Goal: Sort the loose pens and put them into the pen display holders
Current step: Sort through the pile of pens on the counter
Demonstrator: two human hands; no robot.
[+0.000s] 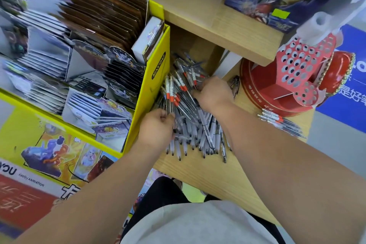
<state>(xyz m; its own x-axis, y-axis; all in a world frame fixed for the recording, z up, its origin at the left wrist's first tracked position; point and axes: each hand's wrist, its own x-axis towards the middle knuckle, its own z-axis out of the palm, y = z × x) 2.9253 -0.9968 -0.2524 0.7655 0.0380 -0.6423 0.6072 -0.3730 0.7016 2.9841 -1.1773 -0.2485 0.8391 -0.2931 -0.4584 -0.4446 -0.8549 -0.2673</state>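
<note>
Wooden shelf (198, 172) holds the loose pens (190, 125) mostly heaped and unsorted, red display holder (303, 69) apparently unfilled, a small batch (281, 123) beside it; left hand (156, 127) grips several pens, right hand (213, 93) buried in the heap, grip indeterminate.

Only bits I can actually read: "KAYOU" running up the side of the yellow display box (158, 65), "KAYOU ANIMATION" on the yellow front panel (29, 181), and "是好" on the blue sign (354, 93). The lettering on the red tin (255, 93) is too small to make out.
</note>
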